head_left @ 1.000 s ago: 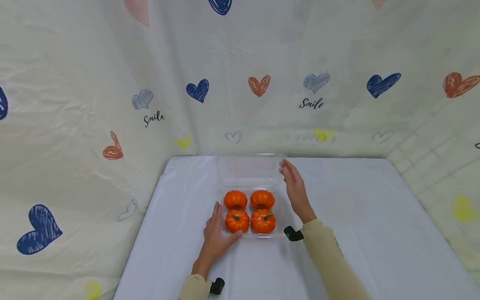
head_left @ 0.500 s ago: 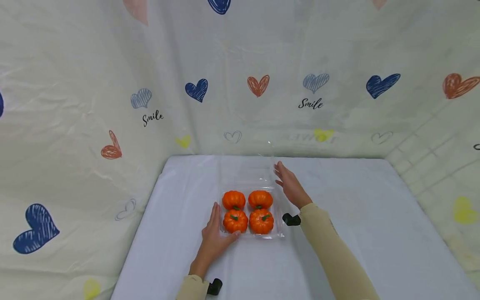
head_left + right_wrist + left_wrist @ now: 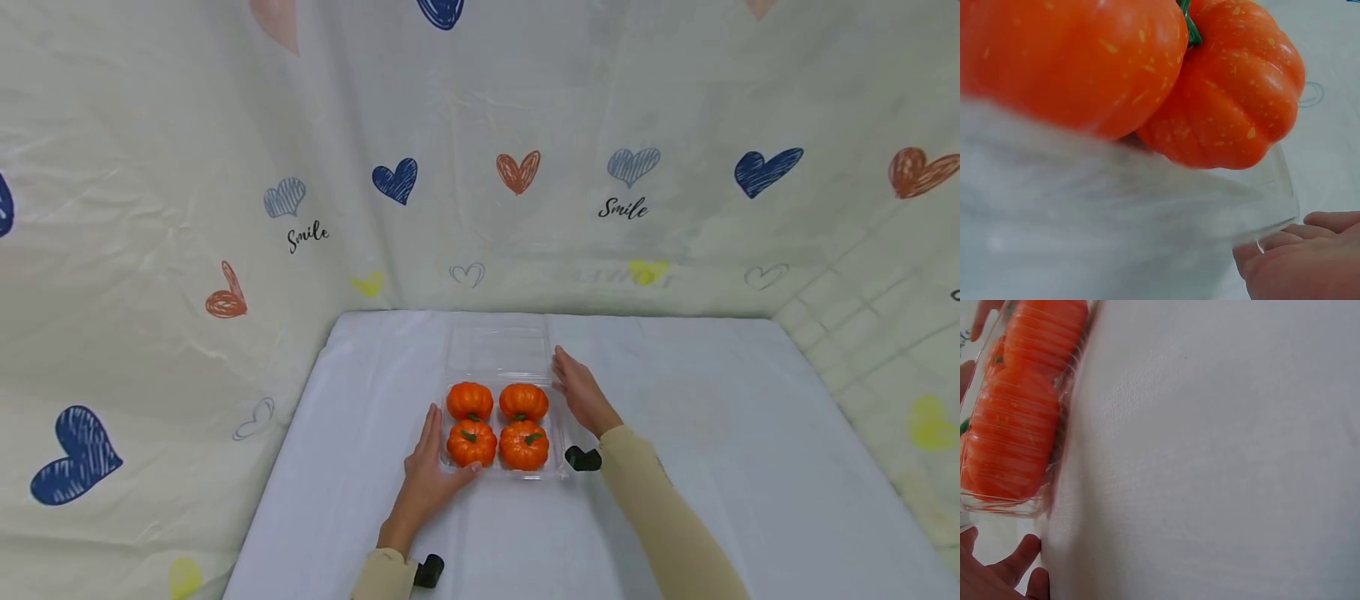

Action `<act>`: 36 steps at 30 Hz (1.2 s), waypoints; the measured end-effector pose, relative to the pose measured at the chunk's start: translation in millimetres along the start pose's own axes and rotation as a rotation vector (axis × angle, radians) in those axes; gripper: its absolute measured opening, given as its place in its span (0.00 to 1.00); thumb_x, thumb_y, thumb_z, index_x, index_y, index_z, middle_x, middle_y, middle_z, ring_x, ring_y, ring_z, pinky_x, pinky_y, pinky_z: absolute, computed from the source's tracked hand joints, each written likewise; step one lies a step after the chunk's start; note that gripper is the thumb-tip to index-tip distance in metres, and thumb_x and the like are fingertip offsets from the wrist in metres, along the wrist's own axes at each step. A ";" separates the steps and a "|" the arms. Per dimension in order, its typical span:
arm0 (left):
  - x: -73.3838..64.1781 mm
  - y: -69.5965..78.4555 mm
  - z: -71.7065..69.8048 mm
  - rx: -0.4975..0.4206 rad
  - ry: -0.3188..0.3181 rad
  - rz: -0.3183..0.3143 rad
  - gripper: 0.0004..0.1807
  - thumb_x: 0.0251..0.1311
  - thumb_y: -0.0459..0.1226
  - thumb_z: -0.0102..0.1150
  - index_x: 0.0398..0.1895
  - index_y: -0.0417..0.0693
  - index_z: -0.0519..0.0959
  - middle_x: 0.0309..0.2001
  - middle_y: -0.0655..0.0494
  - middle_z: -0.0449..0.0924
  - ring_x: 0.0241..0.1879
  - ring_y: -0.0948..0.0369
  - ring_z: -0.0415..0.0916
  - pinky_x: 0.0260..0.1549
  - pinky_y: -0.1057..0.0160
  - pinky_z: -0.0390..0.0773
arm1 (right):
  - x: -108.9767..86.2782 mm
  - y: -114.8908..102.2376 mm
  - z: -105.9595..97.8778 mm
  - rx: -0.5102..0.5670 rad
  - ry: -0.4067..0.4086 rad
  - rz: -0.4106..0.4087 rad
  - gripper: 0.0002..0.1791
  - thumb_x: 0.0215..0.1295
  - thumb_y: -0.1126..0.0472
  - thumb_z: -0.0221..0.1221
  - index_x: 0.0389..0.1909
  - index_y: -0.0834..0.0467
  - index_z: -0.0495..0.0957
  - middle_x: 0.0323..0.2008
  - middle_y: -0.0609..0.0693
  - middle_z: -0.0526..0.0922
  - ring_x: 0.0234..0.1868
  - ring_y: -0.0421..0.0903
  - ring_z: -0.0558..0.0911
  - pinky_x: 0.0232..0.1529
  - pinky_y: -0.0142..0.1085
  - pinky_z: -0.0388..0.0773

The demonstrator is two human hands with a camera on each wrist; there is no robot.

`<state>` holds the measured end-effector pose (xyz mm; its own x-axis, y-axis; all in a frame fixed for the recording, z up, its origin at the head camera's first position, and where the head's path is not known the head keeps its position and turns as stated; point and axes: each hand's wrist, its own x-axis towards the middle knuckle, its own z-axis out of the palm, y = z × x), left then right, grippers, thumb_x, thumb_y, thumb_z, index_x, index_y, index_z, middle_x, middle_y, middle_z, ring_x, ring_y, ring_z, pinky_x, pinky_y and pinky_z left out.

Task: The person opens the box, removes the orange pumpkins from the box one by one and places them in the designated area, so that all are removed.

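Observation:
A clear plastic clamshell box [image 3: 555, 473] lies on the table with several orange toy pumpkins [image 3: 524, 445] in two rows. Its clear lid [image 3: 498, 348] is folded back behind them. My left hand [image 3: 433, 479] lies along the box's left side with straight fingers, its thumb at the front edge. The left wrist view shows my left hand [image 3: 1000, 572] beside the box's ribbed wall [image 3: 1066, 419]. My right hand [image 3: 585, 393] is extended at the back right corner, fingertips close to the lid's right edge. In the right wrist view, my right hand [image 3: 1310, 259] is below the pumpkins [image 3: 1229, 87].
A white cloth covers the table [image 3: 697, 467]. Behind it hangs a pale curtain [image 3: 517, 108] printed with hearts and lettering, meeting the table's back edge. Black wrist cameras [image 3: 582, 458] sit at both cuffs.
The lid rose more upright half a second ago and is now tilted lower behind the box. My right hand has shifted left and a little toward me. My left hand has stayed put.

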<state>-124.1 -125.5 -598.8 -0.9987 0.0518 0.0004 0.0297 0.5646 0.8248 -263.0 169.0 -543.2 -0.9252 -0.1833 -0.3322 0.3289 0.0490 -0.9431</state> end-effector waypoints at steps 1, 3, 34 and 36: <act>0.0 0.2 -0.1 -0.001 0.002 0.001 0.66 0.58 0.63 0.73 0.89 0.50 0.45 0.88 0.56 0.39 0.83 0.43 0.49 0.71 0.19 0.48 | -1.5 -0.3 -0.5 -0.024 0.011 -0.016 0.49 0.84 0.33 0.43 0.88 0.59 0.37 0.87 0.58 0.39 0.86 0.57 0.44 0.83 0.53 0.46; -0.1 1.0 -0.3 -0.002 0.004 0.001 0.65 0.58 0.63 0.73 0.89 0.49 0.46 0.88 0.56 0.39 0.83 0.42 0.49 0.70 0.19 0.49 | -5.5 -2.3 -1.3 -0.087 0.033 -0.054 0.47 0.85 0.36 0.43 0.87 0.61 0.39 0.87 0.59 0.41 0.85 0.59 0.46 0.82 0.55 0.48; -0.9 0.0 0.3 -0.015 -0.002 -0.004 0.65 0.59 0.65 0.72 0.89 0.51 0.45 0.88 0.57 0.39 0.81 0.40 0.54 0.70 0.26 0.59 | -40.7 -6.4 32.1 -0.976 -0.210 -0.480 0.28 0.75 0.68 0.63 0.74 0.64 0.74 0.74 0.64 0.74 0.76 0.65 0.68 0.75 0.60 0.65; -0.9 -0.7 0.4 -0.006 0.000 -0.007 0.65 0.59 0.65 0.72 0.89 0.51 0.46 0.88 0.57 0.39 0.81 0.40 0.53 0.71 0.26 0.59 | -40.7 -5.4 32.3 -0.965 -0.203 -0.482 0.28 0.75 0.68 0.63 0.74 0.64 0.74 0.73 0.63 0.74 0.76 0.65 0.69 0.75 0.60 0.65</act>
<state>-123.1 -125.7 -599.6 -0.9988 0.0480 -0.0056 0.0223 0.5601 0.8281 -221.0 144.5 -524.2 -0.8391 -0.5439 -0.0003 -0.4277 0.6601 -0.6175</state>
